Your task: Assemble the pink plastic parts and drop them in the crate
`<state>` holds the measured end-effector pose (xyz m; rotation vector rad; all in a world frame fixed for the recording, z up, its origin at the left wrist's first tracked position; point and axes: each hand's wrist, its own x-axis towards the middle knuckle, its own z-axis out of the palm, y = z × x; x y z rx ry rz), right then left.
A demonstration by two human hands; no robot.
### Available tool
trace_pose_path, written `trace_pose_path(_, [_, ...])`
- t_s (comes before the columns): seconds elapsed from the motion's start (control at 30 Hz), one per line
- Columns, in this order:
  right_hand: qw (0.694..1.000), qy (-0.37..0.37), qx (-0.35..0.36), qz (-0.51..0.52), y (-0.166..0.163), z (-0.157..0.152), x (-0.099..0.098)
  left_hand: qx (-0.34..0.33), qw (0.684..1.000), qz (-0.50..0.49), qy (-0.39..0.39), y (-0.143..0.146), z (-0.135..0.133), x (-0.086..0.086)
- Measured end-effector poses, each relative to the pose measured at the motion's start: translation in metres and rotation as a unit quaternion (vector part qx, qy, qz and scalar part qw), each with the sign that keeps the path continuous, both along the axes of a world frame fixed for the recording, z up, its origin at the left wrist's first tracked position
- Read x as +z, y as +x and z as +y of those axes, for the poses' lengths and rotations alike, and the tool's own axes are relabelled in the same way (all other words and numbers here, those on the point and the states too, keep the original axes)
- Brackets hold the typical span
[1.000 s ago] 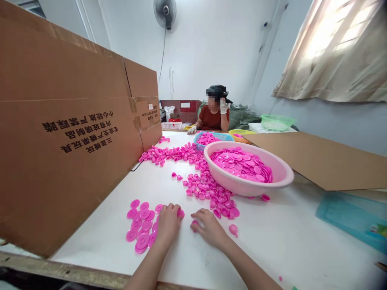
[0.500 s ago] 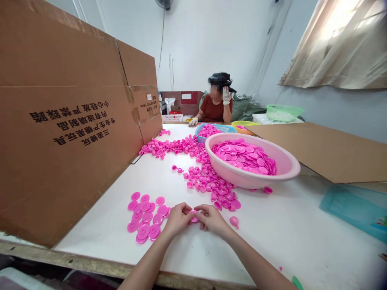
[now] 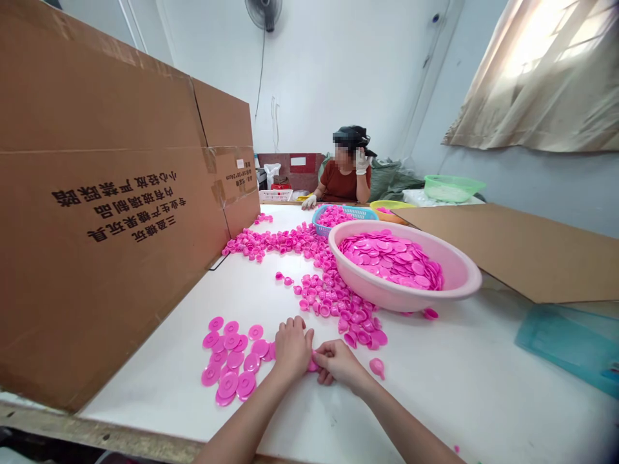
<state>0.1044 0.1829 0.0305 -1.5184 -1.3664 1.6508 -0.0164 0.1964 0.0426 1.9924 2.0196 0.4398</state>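
Observation:
Low over the white table (image 3: 309, 425), my right hand (image 3: 338, 362) pinches a pink plastic piece (image 3: 313, 365), mostly hidden between my hands. My left hand (image 3: 293, 345) lies palm down against the piece's left side, its fingers stretched forward and its thumb out. Several flat pink toy saucers (image 3: 228, 385), each with a ring in the middle, lie loosely spread left of my left hand. Beside my right hand is a single pink toy cup (image 3: 376, 368) with a small handle. A heap of such cups (image 3: 329, 298) stretches beyond my hands.
A pink basin (image 3: 406, 298) full of saucers stands at right, with a blue basket (image 3: 365, 212) of pink pieces behind it. A tall carton (image 3: 126, 258) walls the left side. Cardboard (image 3: 522, 251) and a teal bin (image 3: 565, 345) lie right. A gloved co-worker (image 3: 341, 180) sits opposite.
My left hand has gone from a fingertip grip to palm down with its fingers stretched forward. My right hand still pinches the piece. The view has tilted up slightly.

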Motion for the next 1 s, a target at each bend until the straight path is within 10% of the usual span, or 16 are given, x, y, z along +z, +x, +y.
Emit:
trace_pose_path(0.4, [0.997, -0.062, 0.016, 0.052, 0.006, 0.009, -0.006, -0.022, 0.998, 0.037, -0.044, 0.011, 0.009, -0.013])
trace_pose_path(0.8, [0.998, 0.05, 0.022, -0.025, -0.001, -0.001, -0.015, -0.035, 0.999, 0.028, -0.031, 0.015, -0.004, 0.004])
trace_pose_path(1.0, [0.948, 0.25, 0.137, -0.141, -0.003, 0.01, 0.009, 0.015, 0.998, -0.044, -0.031, -0.076, -0.058, 0.038])
